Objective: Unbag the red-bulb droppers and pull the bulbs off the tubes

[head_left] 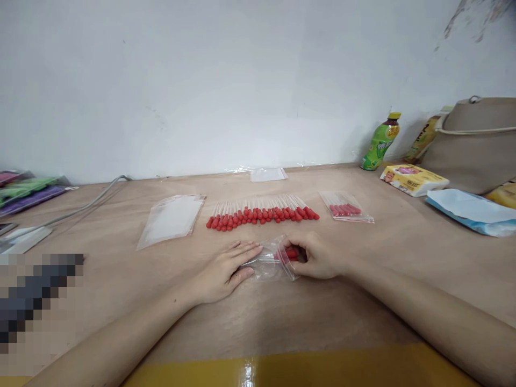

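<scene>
A small clear zip bag (266,267) lies on the table between my two hands. My left hand (230,269) rests flat with fingers stretched, its fingertips pressing the bag's left part. At the bag's mouth, my right hand (316,255) pinches a few red-bulbed droppers (291,253), whose red ends show partly inside the plastic. Their thin stems are hard to make out there. Behind the hands, a long row of the same droppers (262,216) lies with red ends toward me and clear stems pointing to the wall.
A filled bag of droppers (345,208) lies right of the row; a stack of clear bags (172,216) lies left. Another bag (269,174) is near the wall. At right stand a green bottle (381,142), tissue pack (415,180) and beige bag (475,142). A cable (86,204) crosses the left.
</scene>
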